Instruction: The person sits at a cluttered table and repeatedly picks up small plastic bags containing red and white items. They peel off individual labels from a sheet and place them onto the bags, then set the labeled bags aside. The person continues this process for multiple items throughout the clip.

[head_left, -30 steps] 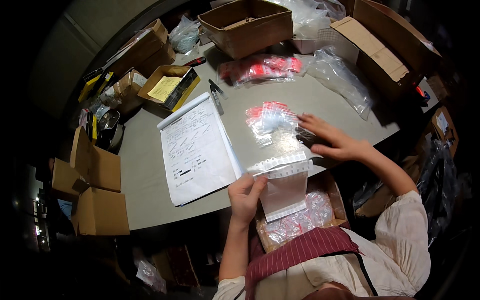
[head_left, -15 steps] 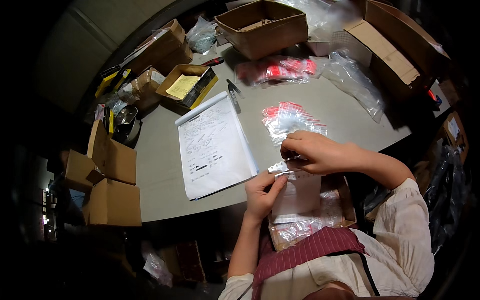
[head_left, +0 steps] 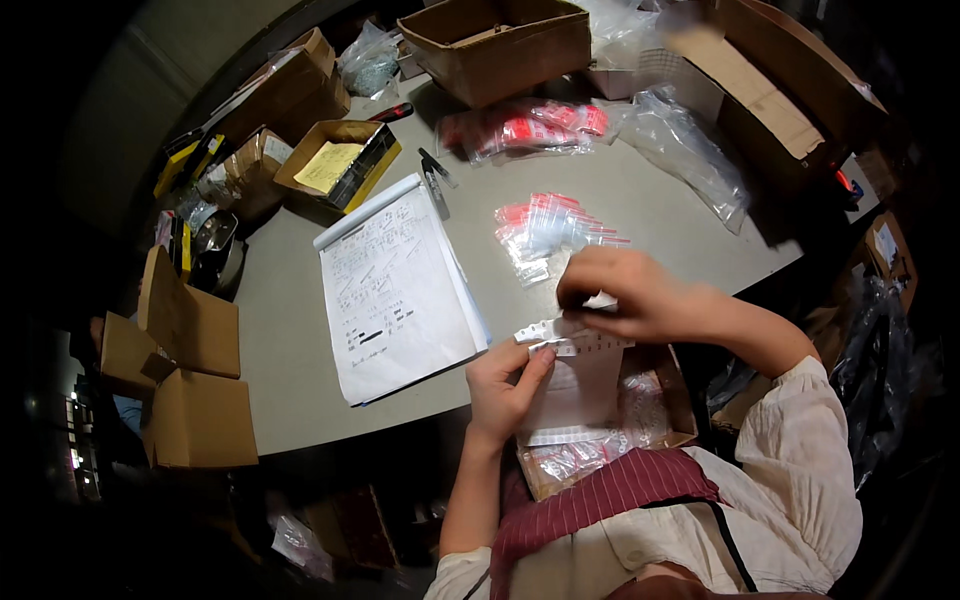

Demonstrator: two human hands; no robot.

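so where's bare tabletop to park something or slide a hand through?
Free: the grey table left of the paper pad, and the strip between the red-striped bag pile and the clear bags. Crowded: the far edge with cardboard boxes, and the near edge where the left hand and right hand hold a small bag.

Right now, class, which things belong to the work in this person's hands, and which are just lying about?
In hand:
left hand
right hand
clear plastic zip bag with white strip
pile of red-topped clear zip bags

Lying about:
white handwritten notepad
open brown cardboard box
black pen
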